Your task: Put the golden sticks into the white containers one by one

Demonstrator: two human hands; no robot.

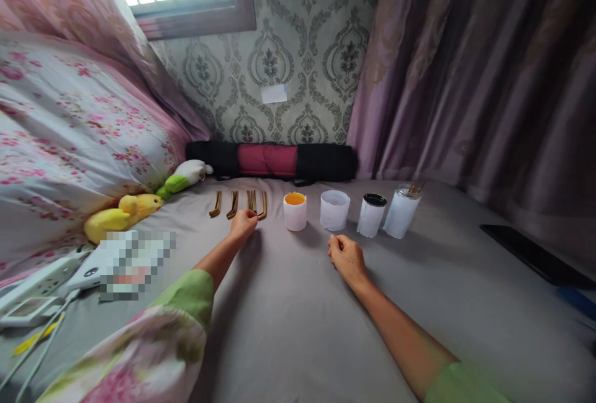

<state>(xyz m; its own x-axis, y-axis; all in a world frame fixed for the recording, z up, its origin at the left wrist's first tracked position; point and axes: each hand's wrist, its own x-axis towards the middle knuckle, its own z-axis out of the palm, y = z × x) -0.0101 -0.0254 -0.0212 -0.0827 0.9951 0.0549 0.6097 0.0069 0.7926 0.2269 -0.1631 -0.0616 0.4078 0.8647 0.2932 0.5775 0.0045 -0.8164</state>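
My left hand (243, 224) reaches forward over the grey sheet, its fingers pinched on one of several thin brown sticks (234, 203) lying in a row. My right hand (347, 258) rests on the sheet with the fingers curled in; nothing shows in it. Just beyond it stand white cups in a row: one with an orange inside (295, 211), an empty one (334, 210), one with a black rim (371, 215), and a taller glass (403, 210) with sticks in it.
A black and red roll (272, 161) lies against the patterned wall. Yellow and green soft toys (121, 213) and a floral quilt (69, 136) are at the left, with a power strip and cables (41, 285). A dark phone (535, 255) lies at the right.
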